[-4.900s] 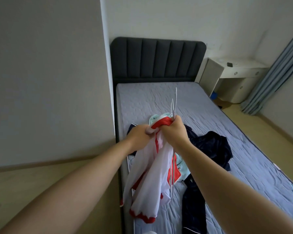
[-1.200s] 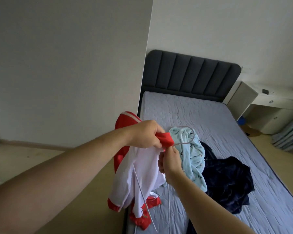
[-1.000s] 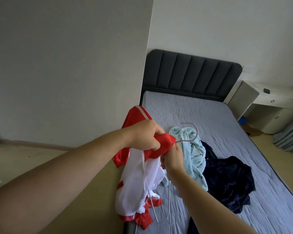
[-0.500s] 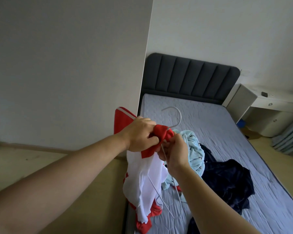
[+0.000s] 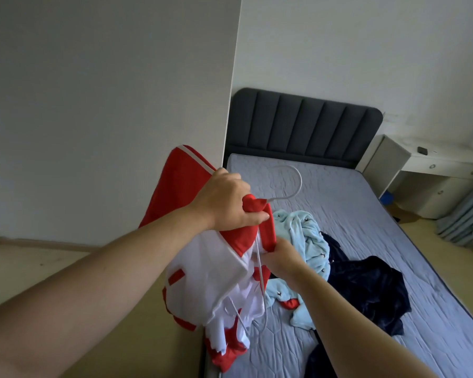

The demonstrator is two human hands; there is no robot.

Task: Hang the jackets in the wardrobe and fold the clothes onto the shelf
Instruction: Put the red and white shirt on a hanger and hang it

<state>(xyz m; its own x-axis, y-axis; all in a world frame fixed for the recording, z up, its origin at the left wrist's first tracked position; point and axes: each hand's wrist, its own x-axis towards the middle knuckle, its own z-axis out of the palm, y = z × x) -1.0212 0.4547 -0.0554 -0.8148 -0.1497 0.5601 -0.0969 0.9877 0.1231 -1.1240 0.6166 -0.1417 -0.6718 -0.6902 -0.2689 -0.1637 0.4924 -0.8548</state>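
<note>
Left hand (image 5: 227,201) grips red collar of red-white jacket (image 5: 219,271), held above bed (image 5: 352,203) edge. Right hand (image 5: 280,259) pinches front edge by hanger (image 5: 290,184) wire. Advice: seat both shoulders evenly on hanger, keep hook free of fabric.

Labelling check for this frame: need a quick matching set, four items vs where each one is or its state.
Column A:
1. red and white jacket
2. white hanger
3. light blue garment
4. dark navy garment

Column B:
a. bunched on the mattress, right beside the held jacket
b. held up off the bed by both hands
c. hook sticking out of a red collar
d. spread on the mattress, furthest to the right of the clothes

Pairs: 1-b, 2-c, 3-a, 4-d. The left hand grips the collar; the right hand holds the jacket's front edge lower down.
</note>
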